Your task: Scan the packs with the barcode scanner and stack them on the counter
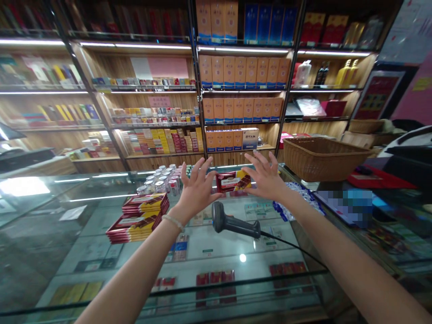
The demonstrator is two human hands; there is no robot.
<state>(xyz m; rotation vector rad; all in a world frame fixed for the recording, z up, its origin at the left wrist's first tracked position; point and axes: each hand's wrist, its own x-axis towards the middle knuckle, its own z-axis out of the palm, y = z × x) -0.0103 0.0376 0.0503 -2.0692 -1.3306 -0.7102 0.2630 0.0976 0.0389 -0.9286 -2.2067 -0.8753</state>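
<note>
Between my two hands, above the glass counter, is a red and yellow chocolate wafer packet. My left hand pinches its left end between thumb and forefinger, the other fingers raised. At the right end, my right hand grips it the same way. Just below the packet, a dark grey barcode scanner lies on the glass, its black cable running off to the right. Two stacks of similar wafer packets sit to the left of my left wrist, which wears a beaded bracelet.
Several cans stand behind the stacks. Blue and white small packets lie beyond my right forearm. A brown wicker basket is at the right. Shelves of orange boxes line the back wall. The glass counter's front edge crosses below.
</note>
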